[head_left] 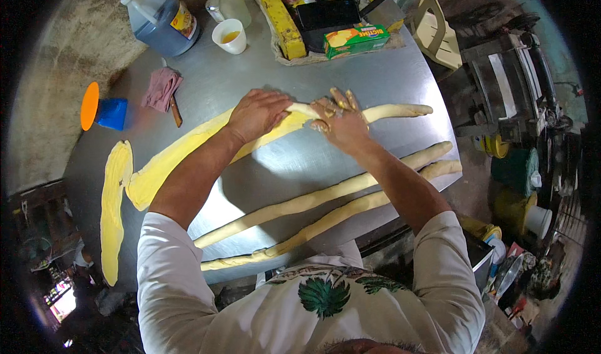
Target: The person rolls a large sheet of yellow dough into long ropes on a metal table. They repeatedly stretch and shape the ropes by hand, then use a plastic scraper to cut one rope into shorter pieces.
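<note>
A long flattened strip of yellow dough runs across the steel table, its far right part rolled into a rope. My left hand curls over the far edge of this strip, fingers closed around the dough. To its right, my right hand lies palm down over the rolled part with its fingers spread; yellow smears and bits of dough cling to them. Nearer my body lie two finished-looking dough ropes, one behind the other, both passing under my right forearm. A separate flat dough strip lies at the left.
The steel tabletop carries a jug of dark liquid, a clear bottle, a white cup and a pink cloth over a wooden-handled tool. A yellow crate holds a phone and green box.
</note>
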Motion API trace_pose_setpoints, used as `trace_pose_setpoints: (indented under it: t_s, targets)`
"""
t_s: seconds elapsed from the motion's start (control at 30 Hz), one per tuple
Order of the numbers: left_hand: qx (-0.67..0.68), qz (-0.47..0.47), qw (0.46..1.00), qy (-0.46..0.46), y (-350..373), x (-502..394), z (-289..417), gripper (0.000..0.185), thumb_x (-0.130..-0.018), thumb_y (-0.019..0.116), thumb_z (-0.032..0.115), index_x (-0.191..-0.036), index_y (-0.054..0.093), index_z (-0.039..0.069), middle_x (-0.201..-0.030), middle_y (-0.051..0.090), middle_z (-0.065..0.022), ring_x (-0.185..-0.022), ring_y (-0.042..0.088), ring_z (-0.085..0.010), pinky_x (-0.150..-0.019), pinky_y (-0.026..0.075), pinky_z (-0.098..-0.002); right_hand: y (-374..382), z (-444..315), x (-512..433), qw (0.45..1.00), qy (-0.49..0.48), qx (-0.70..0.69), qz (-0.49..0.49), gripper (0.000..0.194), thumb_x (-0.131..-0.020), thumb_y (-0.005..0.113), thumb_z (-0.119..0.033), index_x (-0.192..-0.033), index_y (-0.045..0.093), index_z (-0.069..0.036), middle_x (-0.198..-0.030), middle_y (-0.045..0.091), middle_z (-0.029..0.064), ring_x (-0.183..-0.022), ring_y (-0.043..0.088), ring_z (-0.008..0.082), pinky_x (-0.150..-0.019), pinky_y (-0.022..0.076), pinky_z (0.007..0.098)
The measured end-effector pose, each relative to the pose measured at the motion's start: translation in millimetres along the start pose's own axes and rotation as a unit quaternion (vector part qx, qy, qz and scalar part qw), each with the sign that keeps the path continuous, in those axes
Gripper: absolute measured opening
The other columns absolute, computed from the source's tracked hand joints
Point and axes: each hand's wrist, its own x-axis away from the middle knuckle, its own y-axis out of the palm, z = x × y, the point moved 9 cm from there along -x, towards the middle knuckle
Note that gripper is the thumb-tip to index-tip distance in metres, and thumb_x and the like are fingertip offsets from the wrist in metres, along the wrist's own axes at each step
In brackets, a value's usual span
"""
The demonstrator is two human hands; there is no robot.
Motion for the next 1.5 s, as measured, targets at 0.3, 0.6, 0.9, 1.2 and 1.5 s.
trace_pose_setpoints:
  t_s: [0.3,0.6,0.9,1.2,1.5]
  targets:
    - [0.045,0.021,0.999,-0.002,8,21,-22,0.043,-0.107,0.059,0.034,-0.144,0.063,0.011,-0.157,0.056,-0.0101,-0.147,0.049,-0.0299,-0.119,0.04,-0.0477,15,-17,0,0.999,0.032,0.022,0.025,0.055,-0.104,0.06,-0.052,-0.149,0.061,-0.022,-0.15,0.061,0.006,-0.149,0.046,0.0372,-0.124,0.0291,0.0633]
    - [-0.043,0.126,0.991,0.015,10,20,-32,0.044,-0.109,0.056,0.037,-0.146,0.061,0.014,-0.157,0.057,-0.0095,-0.15,0.047,-0.0309,-0.122,0.037,-0.0482,12,-39,-25,0.996,0.061,0.058,0.006,0.058,-0.103,0.06,-0.052,-0.152,0.059,-0.021,-0.157,0.054,0.0082,-0.149,0.044,0.0385,-0.124,0.0294,0.0651]
    - [-0.05,0.117,0.992,0.004,-14,20,-22,0.053,-0.112,0.049,0.042,-0.155,0.051,0.01,-0.169,0.04,-0.0162,-0.157,0.035,-0.0366,-0.129,0.027,-0.0525,4,-45,-41,0.996,0.062,0.058,0.014,0.064,-0.105,0.055,-0.056,-0.155,0.054,-0.016,-0.158,0.052,0.0117,-0.151,0.041,0.0384,-0.125,0.0273,0.0644]
    - [0.001,0.01,1.0,-0.015,-10,53,-24,0.055,-0.112,0.047,0.044,-0.154,0.053,0.009,-0.167,0.043,-0.0162,-0.157,0.036,-0.0361,-0.128,0.031,-0.0514,0,-72,-11,0.997,0.071,0.041,0.013,0.064,-0.104,0.057,-0.055,-0.154,0.054,-0.014,-0.156,0.053,0.0146,-0.149,0.043,0.0393,-0.124,0.0307,0.0625]
    - [-0.024,0.111,0.993,-0.014,20,39,-46,0.059,-0.112,0.043,0.048,-0.155,0.052,0.008,-0.169,0.039,-0.0198,-0.158,0.033,-0.039,-0.128,0.03,-0.0528,20,-77,-6,0.996,0.07,0.042,0.02,0.065,-0.102,0.06,-0.055,-0.152,0.056,-0.012,-0.153,0.055,0.0144,-0.147,0.046,0.0396,-0.123,0.0316,0.0633]
